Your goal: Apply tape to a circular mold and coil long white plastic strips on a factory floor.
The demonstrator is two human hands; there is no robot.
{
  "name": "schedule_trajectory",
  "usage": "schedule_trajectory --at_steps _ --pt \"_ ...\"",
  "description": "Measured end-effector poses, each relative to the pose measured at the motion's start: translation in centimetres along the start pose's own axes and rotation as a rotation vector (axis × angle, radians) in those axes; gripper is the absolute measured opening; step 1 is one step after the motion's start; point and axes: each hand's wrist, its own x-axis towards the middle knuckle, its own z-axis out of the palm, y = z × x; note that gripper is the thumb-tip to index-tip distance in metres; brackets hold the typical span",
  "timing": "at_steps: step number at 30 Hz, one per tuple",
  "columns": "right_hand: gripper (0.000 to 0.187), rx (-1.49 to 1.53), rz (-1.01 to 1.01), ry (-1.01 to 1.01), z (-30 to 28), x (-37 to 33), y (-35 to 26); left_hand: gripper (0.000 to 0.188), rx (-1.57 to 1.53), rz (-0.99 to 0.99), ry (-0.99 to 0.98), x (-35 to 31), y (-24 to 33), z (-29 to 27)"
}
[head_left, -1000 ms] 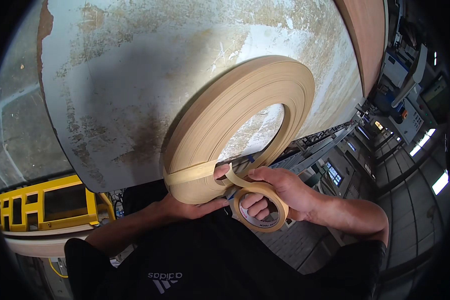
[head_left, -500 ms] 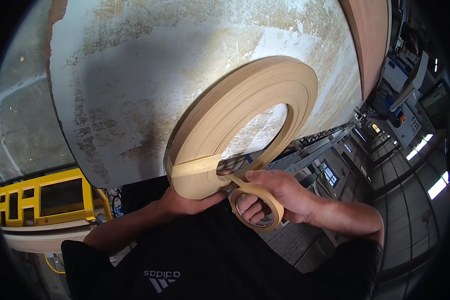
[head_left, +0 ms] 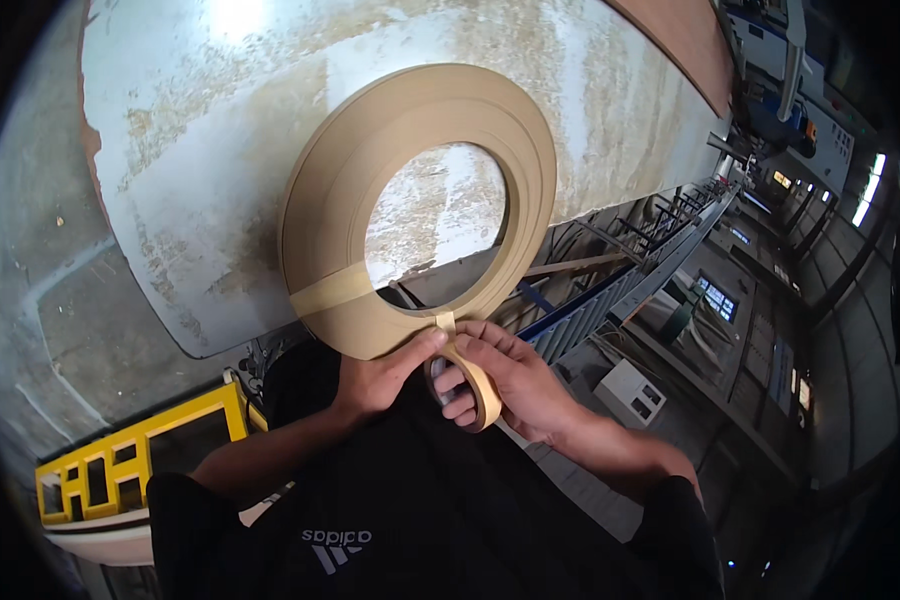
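A large flat coil of wood-coloured edge banding [head_left: 322, 200] overhangs the near edge of a worn white tabletop [head_left: 210, 190]. One band of masking tape [head_left: 330, 288] crosses its ring at the lower left. My left hand [head_left: 382, 378] grips the coil's near rim, its thumb on a short tape end stuck there; the fingers beneath are hidden. In my right hand [head_left: 520, 385] is a roll of masking tape [head_left: 484, 398], with fingers through its core. From the roll, a piece of tape runs up to the coil's near rim.
A yellow metal frame [head_left: 140, 455] stands at the lower left. Right of the tabletop runs a roller conveyor [head_left: 580, 318], with a white box [head_left: 630, 392] near it. A brown curved panel [head_left: 680, 45] lies at the far right, close to machinery.
The coil now faces me more fully and sits further left in view. My left thumb has come up onto the tape at the rim. The tape roll has turned more edge-on.
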Motion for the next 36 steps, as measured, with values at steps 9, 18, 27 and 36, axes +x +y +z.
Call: schedule_trajectory --at_steps 9,18,27,36 --pt "0.023 0.049 0.037 0.109 -0.4 3.1 0.4 0.017 -0.026 0.099 0.121 0.7 -1.4 1.1" --pt "0.02 0.697 0.069 0.176 0.6 5.4 4.8 0.014 0.022 0.143 0.28 1.6 -2.3 1.5" --pt "0.017 0.897 -0.39 0.081 -12.1 4.3 11.9 0.033 -0.099 0.384 0.398 2.4 -4.8 3.2" --pt "0.021 0.81 -0.693 0.1 -16.5 9.3 12.2 0.033 -0.247 0.592 0.372 4.2 -6.2 4.4"
